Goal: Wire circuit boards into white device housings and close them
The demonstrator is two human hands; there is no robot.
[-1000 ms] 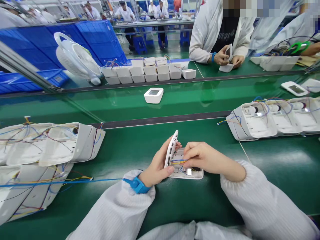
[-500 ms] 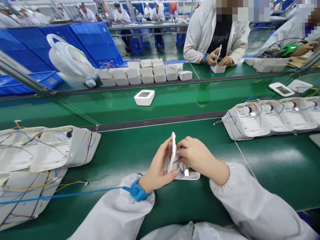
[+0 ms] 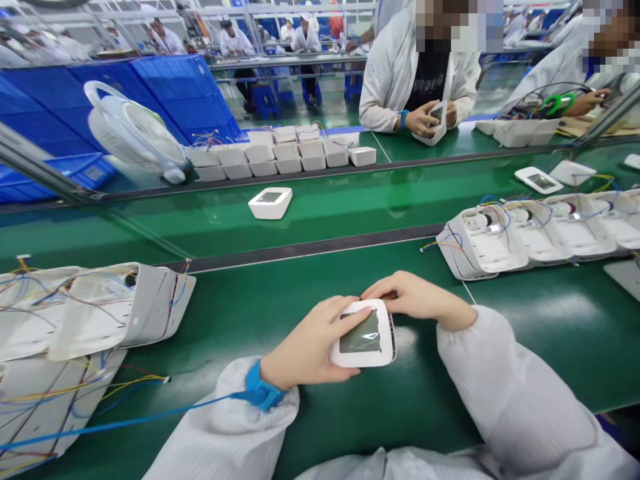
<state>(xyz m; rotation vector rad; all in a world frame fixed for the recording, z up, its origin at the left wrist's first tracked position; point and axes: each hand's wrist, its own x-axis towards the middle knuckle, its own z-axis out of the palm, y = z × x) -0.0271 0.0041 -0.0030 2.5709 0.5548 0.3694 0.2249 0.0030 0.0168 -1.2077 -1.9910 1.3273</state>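
Note:
A white palm-sized device with a grey display [image 3: 364, 337] is in my left hand [image 3: 315, 340], its screen facing up towards me. The index finger lies across the face, and the other fingers wrap the left and near edges. A narrow dark gap shows along the right side of its casing. My right hand [image 3: 410, 297] grips the far right corner from above, with its fingertips partly hidden behind the device. A blue wrist strap [image 3: 263, 387] with a cord sits on my left wrist.
Open white housings with loose wires stand at left [image 3: 150, 303] and right [image 3: 493, 243]. One closed white device [image 3: 271, 203] lies on the green belt. Stacked white casings [image 3: 287, 163] and a fan [image 3: 135, 137] stand beyond. A co-worker [image 3: 420, 80] opposite holds a similar device.
The upright front cover has come down onto the wired base, hiding the wires inside. My left hand now lies over the display face; my right hand has moved to the far corner.

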